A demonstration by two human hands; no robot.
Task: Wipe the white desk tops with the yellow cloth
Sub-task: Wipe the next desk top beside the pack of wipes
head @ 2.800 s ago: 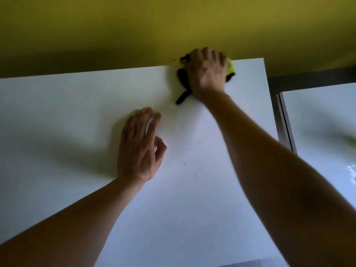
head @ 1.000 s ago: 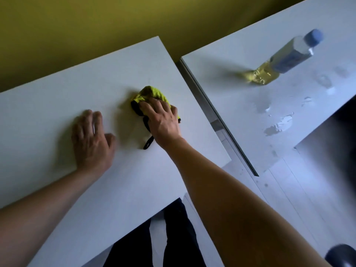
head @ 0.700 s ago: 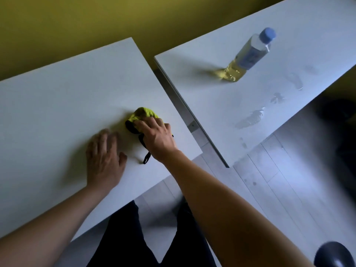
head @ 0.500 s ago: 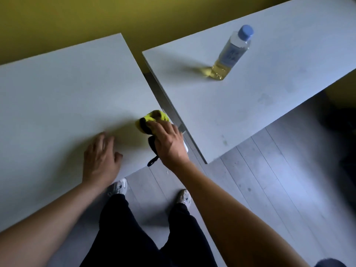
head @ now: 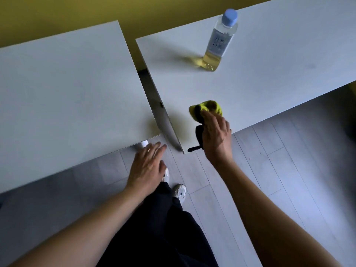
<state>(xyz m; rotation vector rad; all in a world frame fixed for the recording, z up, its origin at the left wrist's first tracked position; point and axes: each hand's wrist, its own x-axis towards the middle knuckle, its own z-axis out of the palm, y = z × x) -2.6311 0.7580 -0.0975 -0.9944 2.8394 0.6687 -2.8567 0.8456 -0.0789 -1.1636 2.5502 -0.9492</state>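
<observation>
Right hand [head: 215,135] grips the yellow cloth [head: 209,109] at the right tabletop's [head: 269,78] near-left corner; unwiped surface stretches ahead and rightward. Left hand [head: 148,166] hangs open, empty.

Our arms are bare to past the elbows, no sleeves showing. We wear loose black trousers [head: 165,228] and white trainers [head: 179,191] with grey trim.
</observation>
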